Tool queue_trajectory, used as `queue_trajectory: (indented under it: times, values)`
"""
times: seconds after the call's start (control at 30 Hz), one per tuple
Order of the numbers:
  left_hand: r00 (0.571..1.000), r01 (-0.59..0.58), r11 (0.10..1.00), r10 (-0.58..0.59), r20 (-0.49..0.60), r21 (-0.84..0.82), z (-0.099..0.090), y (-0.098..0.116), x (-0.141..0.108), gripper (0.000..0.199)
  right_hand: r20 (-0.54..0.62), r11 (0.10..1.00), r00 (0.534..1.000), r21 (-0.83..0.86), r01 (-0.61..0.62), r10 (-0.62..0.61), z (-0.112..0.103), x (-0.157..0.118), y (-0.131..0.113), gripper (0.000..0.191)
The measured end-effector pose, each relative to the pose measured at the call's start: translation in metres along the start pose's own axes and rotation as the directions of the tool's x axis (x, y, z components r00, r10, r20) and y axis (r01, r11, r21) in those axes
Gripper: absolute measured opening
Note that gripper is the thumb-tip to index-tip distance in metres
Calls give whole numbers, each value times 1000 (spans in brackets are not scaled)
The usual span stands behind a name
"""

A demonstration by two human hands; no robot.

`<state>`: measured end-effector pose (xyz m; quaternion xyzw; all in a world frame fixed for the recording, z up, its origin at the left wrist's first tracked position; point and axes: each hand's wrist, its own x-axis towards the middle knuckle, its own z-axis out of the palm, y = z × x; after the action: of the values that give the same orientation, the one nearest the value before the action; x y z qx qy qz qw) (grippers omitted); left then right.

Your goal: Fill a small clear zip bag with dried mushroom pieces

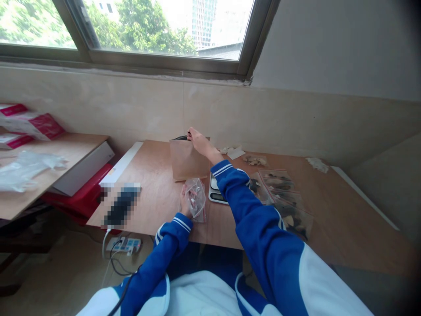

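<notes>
Brown paper bag (187,162) upright behind scale (215,193), contents hidden. Right hand (197,139) pinching its top rim; left hand (186,202) gripping clear pouch (196,199) before the bag.

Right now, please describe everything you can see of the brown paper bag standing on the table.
The brown paper bag is plain kraft paper, without visible print. It stands upright on the wooden table, near its far edge, below the window, with its flat face towards the camera. Its mouth is open, and something dark shows at the top rim; what it is cannot be told. The right hand grips the top edge at the right corner. A small scale lies just in front of its right side.
</notes>
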<state>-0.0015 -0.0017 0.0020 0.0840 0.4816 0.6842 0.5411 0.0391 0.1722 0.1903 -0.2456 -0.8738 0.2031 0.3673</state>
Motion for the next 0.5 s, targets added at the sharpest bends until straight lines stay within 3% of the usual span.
queue_trajectory:
  times: [0.27, 0.4, 0.5]
  values:
    - [999, -41, 996, 39, 28, 74, -1, 1, 0, 42, 18, 961, 999, -276, -25, 31, -3, -6, 9, 17]
    - [998, -61, 996, 59, 32, 69, -1, 0, -3, 41, -68, 930, 998, -368, -9, -18, -11, -13, -6, 20]
    - [997, -62, 996, 59, 47, 66, -1, -2, -5, 44, -165, 938, 986, -345, -22, -37, -19, -32, -27, 22]
